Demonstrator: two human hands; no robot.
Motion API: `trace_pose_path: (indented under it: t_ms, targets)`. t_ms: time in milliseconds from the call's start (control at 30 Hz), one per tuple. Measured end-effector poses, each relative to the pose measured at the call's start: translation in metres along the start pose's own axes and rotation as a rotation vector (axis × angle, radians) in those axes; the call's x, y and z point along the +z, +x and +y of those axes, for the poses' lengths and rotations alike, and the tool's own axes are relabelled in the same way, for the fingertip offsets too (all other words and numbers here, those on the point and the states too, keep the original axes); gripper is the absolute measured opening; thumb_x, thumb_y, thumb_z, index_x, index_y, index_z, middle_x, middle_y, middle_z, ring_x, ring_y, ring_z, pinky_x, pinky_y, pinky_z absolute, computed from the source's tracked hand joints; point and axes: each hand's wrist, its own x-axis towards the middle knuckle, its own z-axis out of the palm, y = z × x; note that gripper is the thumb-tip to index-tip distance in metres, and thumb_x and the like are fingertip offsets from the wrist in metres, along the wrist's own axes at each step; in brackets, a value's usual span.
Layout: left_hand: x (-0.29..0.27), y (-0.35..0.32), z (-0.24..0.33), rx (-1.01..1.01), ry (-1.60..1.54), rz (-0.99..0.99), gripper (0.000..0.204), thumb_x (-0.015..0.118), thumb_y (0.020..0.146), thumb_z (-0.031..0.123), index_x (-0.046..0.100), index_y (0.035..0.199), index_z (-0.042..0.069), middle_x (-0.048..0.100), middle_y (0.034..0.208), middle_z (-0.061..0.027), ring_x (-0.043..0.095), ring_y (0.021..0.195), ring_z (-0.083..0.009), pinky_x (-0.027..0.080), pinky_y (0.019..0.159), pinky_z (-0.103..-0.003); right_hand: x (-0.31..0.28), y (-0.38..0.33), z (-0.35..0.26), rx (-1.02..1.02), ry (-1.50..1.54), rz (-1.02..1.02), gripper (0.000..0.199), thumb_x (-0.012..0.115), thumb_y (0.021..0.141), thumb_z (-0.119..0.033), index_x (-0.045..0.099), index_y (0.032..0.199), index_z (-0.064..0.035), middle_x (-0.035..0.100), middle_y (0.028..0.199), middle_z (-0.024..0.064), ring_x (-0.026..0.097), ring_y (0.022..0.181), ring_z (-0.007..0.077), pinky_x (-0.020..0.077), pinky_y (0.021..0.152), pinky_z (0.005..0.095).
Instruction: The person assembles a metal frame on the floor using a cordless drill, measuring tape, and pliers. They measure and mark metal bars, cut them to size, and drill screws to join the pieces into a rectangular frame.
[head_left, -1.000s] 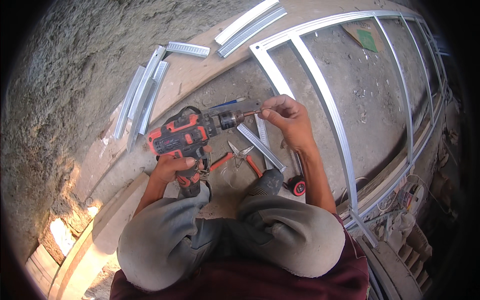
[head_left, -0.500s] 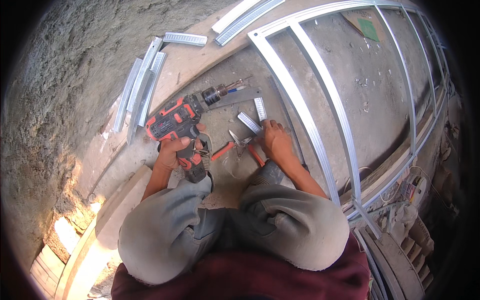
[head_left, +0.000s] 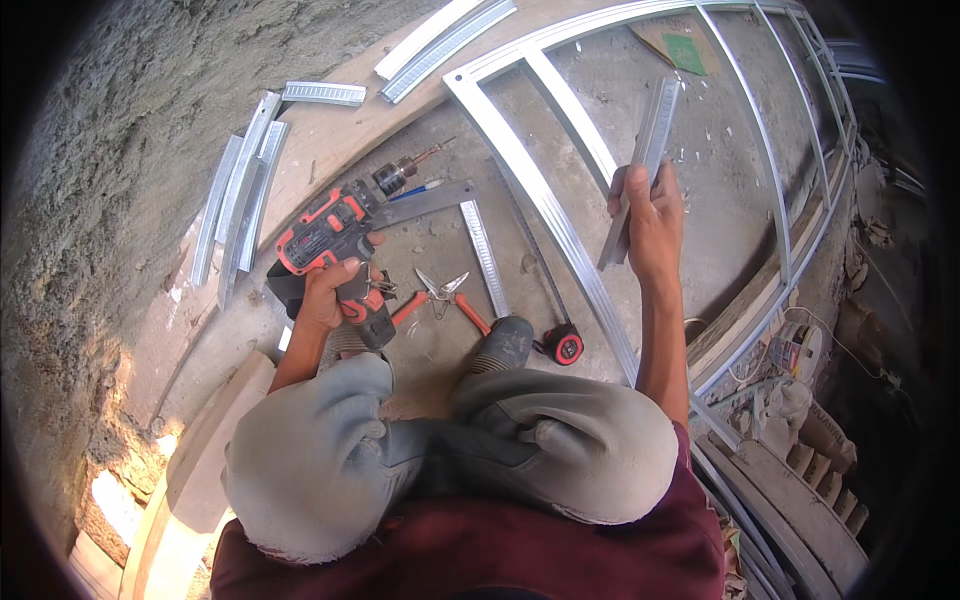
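Note:
My left hand (head_left: 327, 290) is closed around the grip of a black and red cordless drill (head_left: 322, 232), whose bit points away to the upper right. My right hand (head_left: 652, 212) is raised over the metal frame (head_left: 570, 215), closed on a short metal channel piece (head_left: 655, 125) held nearly upright. Between my feet, tin snips (head_left: 440, 292) with orange handles lie with their blades apart. Another metal channel piece (head_left: 482, 255) lies on the floor beside them, its near end by my right boot (head_left: 508, 342). A tape measure (head_left: 563, 344) sits right of that boot, its blade drawn out.
Several cut channel pieces (head_left: 240, 190) rest on a board (head_left: 345, 140) along the rough wall at left. A flat steel bar (head_left: 425, 203) and a blue pen (head_left: 418, 188) lie past the drill. The long silvery frame stretches to the far right, with timber (head_left: 735, 315) beneath its right side.
My right hand has lifted a channel piece off the floor by the snips and carried it up and right, over the frame. The drill stays in my left hand. The tape measure has come into sight.

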Motion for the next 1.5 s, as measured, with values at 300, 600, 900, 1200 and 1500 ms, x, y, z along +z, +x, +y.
trace_pose_path:
  t_ms: [300, 600, 900, 1200, 1500]
  targets:
    - [0.011, 0.042, -0.03, -0.066, -0.117, -0.067, 0.054, 0.066, 0.085, 0.015, 0.055, 0.135, -0.003, 0.069, 0.112, -0.0149, 0.069, 0.085, -0.0189, 0.06, 0.069, -0.034, 0.042, 0.088, 0.007, -0.266, -0.123, 0.145, 0.035, 0.038, 0.111, -0.04, 0.049, 0.108, -0.0069, 0.069, 0.086, 0.0097, 0.057, 0.075, 0.009, 0.046, 0.07, 0.0268]
    - [0.012, 0.071, -0.024, -0.115, -0.17, -0.161, 0.055, 0.067, 0.084, 0.011, 0.054, 0.137, 0.004, 0.066, 0.125, -0.0119, 0.068, 0.088, -0.018, 0.06, 0.076, -0.035, 0.051, 0.09, 0.024, -0.127, -0.122, 0.366, 0.032, 0.043, 0.107, -0.034, 0.045, 0.12, -0.0037, 0.066, 0.086, 0.0112, 0.058, 0.071, 0.0113, 0.0463, 0.062, 0.0257]
    - [0.03, 0.099, -0.022, -0.128, -0.182, -0.173, 0.055, 0.065, 0.084, 0.009, 0.054, 0.137, 0.003, 0.067, 0.124, -0.0117, 0.068, 0.087, -0.0175, 0.06, 0.074, -0.034, 0.033, 0.092, 0.02, 0.185, 0.086, 0.478, 0.034, 0.047, 0.107, -0.03, 0.057, 0.111, 0.0025, 0.064, 0.077, 0.0103, 0.056, 0.061, 0.0086, 0.0456, 0.055, 0.0255]
    - [0.046, 0.115, -0.04, -0.129, -0.165, -0.227, 0.047, 0.068, 0.087, 0.014, 0.059, 0.131, 0.001, 0.069, 0.113, -0.0084, 0.067, 0.087, -0.0139, 0.058, 0.071, -0.029, 0.051, 0.081, 0.018, -0.191, 0.102, 0.411, 0.032, 0.07, 0.095, -0.007, 0.049, 0.117, 0.0045, 0.066, 0.103, 0.0191, 0.07, 0.083, 0.0203, 0.0574, 0.071, 0.0299]
    - [0.043, 0.122, -0.048, -0.123, -0.184, -0.302, 0.047, 0.07, 0.086, 0.015, 0.061, 0.13, -0.001, 0.07, 0.108, -0.0094, 0.066, 0.087, -0.0132, 0.057, 0.071, -0.029, 0.061, 0.078, 0.053, -0.448, -0.175, 0.298, 0.037, 0.063, 0.101, -0.013, 0.045, 0.127, 0.0041, 0.062, 0.112, 0.0189, 0.065, 0.103, 0.0224, 0.0536, 0.091, 0.0362]
